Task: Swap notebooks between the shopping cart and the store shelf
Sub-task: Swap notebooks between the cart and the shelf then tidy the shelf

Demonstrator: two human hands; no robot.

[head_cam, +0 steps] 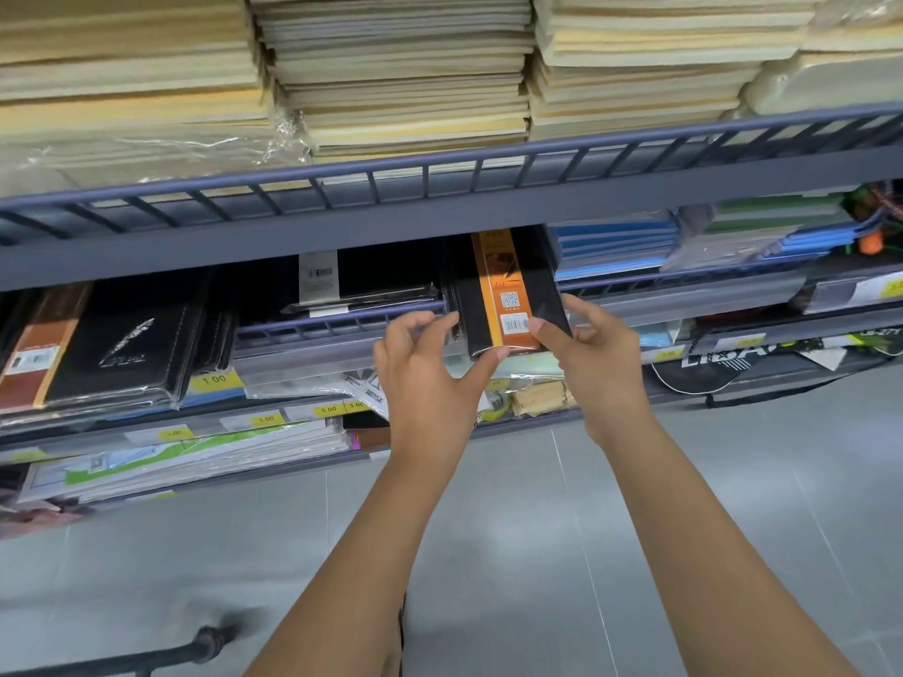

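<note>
A black notebook with an orange paper band [508,290] juts out of the middle shelf [342,329], its near end over the shelf rail. My left hand [430,378] pinches its near left corner with thumb and fingers. My right hand [596,354] grips its near right edge. More black notebooks [122,344] lie stacked on the same shelf to the left. Of the shopping cart only a dark handle bar [146,659] shows at the bottom left.
The upper shelf behind a dark wire rail [440,173] holds tall stacks of cream notebooks [400,75]. Blue and green notebooks [620,246] sit to the right. Yellow price tags [215,381] line the shelf edges. Grey tiled floor [513,554] lies below.
</note>
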